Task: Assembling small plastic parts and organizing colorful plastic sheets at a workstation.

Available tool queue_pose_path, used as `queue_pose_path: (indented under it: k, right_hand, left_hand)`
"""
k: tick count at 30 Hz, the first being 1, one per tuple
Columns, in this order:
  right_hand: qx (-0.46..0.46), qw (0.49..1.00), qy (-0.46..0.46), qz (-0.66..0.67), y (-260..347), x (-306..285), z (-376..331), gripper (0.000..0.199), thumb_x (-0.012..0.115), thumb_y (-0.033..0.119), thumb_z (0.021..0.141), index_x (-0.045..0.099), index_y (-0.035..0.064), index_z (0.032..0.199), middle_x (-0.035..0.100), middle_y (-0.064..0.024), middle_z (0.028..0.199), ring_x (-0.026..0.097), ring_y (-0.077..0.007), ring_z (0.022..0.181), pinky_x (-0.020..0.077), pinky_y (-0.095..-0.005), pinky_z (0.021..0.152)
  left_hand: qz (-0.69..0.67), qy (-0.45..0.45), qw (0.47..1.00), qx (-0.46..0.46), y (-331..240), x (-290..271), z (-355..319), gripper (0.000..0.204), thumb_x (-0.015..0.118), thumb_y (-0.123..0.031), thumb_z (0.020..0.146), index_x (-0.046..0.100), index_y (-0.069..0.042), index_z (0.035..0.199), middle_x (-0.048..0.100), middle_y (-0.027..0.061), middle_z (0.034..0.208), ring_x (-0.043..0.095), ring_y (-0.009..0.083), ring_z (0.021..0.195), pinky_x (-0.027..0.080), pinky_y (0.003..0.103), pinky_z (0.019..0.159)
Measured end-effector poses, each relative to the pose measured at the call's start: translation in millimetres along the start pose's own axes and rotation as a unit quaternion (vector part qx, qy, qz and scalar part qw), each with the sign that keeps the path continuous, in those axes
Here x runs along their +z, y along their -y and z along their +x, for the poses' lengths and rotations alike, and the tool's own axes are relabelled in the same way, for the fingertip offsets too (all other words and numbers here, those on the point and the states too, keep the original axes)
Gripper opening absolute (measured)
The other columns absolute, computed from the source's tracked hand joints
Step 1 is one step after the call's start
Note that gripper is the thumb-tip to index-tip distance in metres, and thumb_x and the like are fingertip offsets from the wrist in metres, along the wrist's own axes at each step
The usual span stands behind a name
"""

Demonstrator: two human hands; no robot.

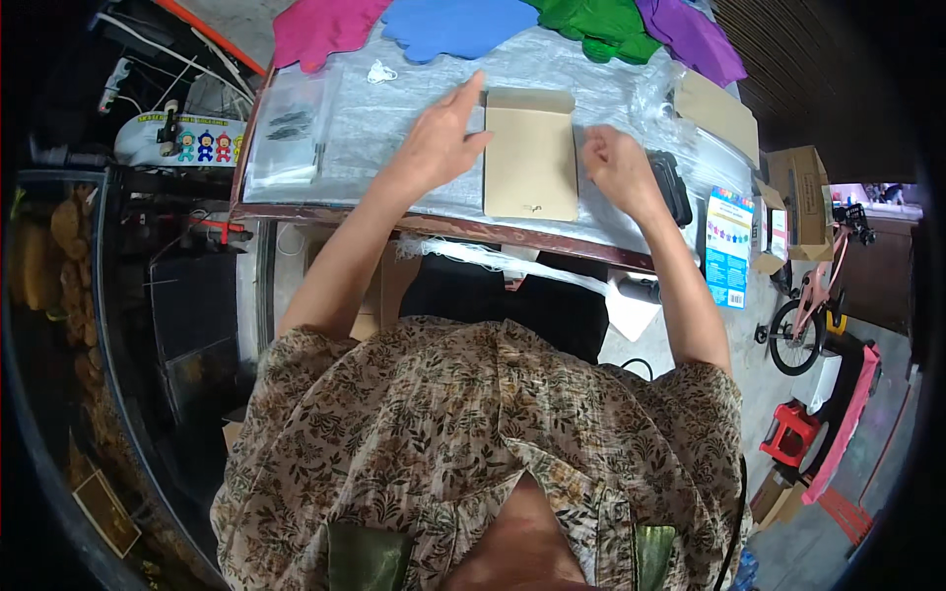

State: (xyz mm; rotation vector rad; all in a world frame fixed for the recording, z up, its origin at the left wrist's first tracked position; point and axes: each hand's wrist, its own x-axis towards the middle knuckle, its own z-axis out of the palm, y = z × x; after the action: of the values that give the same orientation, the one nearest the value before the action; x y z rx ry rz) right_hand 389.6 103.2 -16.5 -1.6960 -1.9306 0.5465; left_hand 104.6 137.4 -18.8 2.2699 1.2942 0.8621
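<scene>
1. box [530, 163] lies flat between our two hands, tan and closer to our left than to our right, its long axis running straight away from us.
2. our left hand [439, 138] is spread: fingers straight and close together, pointing up and away, thumb out to the side. the thumb tip comes right at the box's left edge, toward the far end; we cannot tell whether it touches.
3. our right hand [619, 165] is curled in, knuckles up, just off the box's right edge. we see a narrow gap there, and cannot tell whether the fingertips pinch anything.
4. so, from our left hand the box lies to the right; from our right hand it lies to the left. both hands sit beside its long sides, on the far half.
5. at the far end we see a flap [530, 99]; the near end, with a small dark mark, faces us, close to the table's [562, 241] red-brown rim.
6. just right of our right hand we have a black case [670, 187], with crumpled clear plastic [658, 103] beyond it.
7. well left of our left hand lie clear bags [286, 133]; a small white piece [381, 72] sits farther back.
8. along the far side we see pink [330, 30], blue [458, 28], green [601, 30] and purple bundles [695, 39].
</scene>
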Motion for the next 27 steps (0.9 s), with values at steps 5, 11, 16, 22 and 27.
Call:
queue_pose_path:
  k: [5, 11, 16, 22, 27]
  right_hand:
    - [0.076, 0.994, 0.038, 0.066, 10, 9, -27, 0.029, 0.061, 0.003, 0.087, 0.067, -0.0083, 0.112, 0.073, -0.0213, 0.088, 0.072, -0.0337, 0.069, 0.0571, -0.039, 0.066]
    - [0.066, 0.995, 0.062, -0.027, 32, 1, -26, 0.031, 0.063, 0.005, 0.086, 0.067, -0.0087, 0.113, 0.073, -0.0224, 0.093, 0.073, -0.0344, 0.076, 0.0576, -0.0396, 0.07]
    - [0.041, 0.991, 0.001, -0.124, 37, -15, 5, 0.036, 0.065, 0.006, 0.084, 0.066, -0.0035, 0.119, 0.071, -0.0239, 0.105, 0.072, -0.0365, 0.09, 0.0563, -0.042, 0.081]
    - [-0.144, 0.982, -0.085, -0.091, 7, 8, 60, 0.041, 0.068, 0.004, 0.081, 0.067, 0.0026, 0.122, 0.07, -0.0196, 0.113, 0.066, -0.0357, 0.107, 0.0526, -0.0424, 0.09]
    - [-0.129, 0.991, -0.014, -0.04, 12, 14, 62, 0.027, 0.065, 0.0, 0.079, 0.066, 0.0007, 0.106, 0.069, -0.0146, 0.11, 0.064, -0.036, 0.107, 0.0538, -0.044, 0.089]
  left_hand:
    - [-0.044, 0.069, 0.988, -0.13, -29, -1, -44, 0.046, 0.066, -0.007, 0.089, 0.056, 0.005, 0.132, 0.067, 0.0239, 0.11, 0.069, 0.0365, 0.091, 0.055, 0.042, 0.083]
    - [-0.022, 0.055, 0.991, -0.119, -40, 10, -44, 0.039, 0.068, -0.007, 0.088, 0.061, 0.005, 0.124, 0.069, 0.0229, 0.101, 0.069, 0.0359, 0.091, 0.055, 0.042, 0.081]
    - [0.013, 0.015, 0.999, -0.05, -4, 3, -21, 0.036, 0.07, -0.007, 0.085, 0.064, 0.004, 0.119, 0.069, 0.0212, 0.099, 0.067, 0.0383, 0.094, 0.054, 0.045, 0.083]
    - [0.064, -0.112, 0.984, 0.123, 14, 17, 45, 0.03, 0.07, -0.006, 0.083, 0.066, 0.0, 0.112, 0.068, 0.0191, 0.106, 0.065, 0.039, 0.097, 0.054, 0.047, 0.083]
    - [0.037, 0.026, 0.996, 0.076, 16, 19, 50, 0.026, 0.068, -0.004, 0.082, 0.064, -0.002, 0.108, 0.066, 0.0157, 0.103, 0.064, 0.037, 0.098, 0.055, 0.045, 0.081]
